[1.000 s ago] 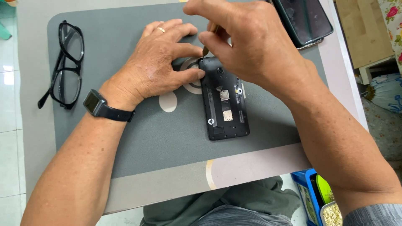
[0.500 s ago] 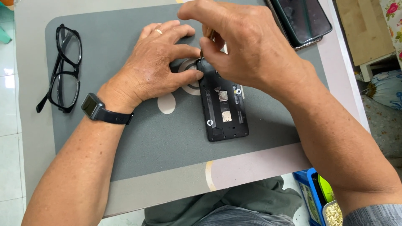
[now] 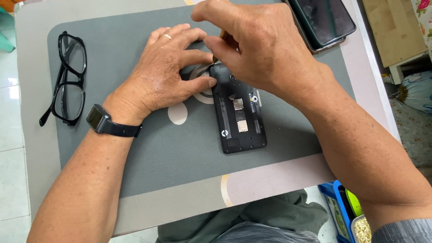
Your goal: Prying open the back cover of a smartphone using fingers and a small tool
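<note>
The right hand pinches closed on a thin tool, mostly hidden, its tip at the upper corner of the opened black phone in the frame's centre. The left hand lies flat, fingers open, thumb touching the phone's left edge. Black glasses lie at upper left

A dark grey mat with pale cream shapes lies on a light grey and pink table. On the mat is a black opened phone with small silver parts. At the mat's left edge, black-framed glasses; left of the phone, a black wristwatch.
</note>
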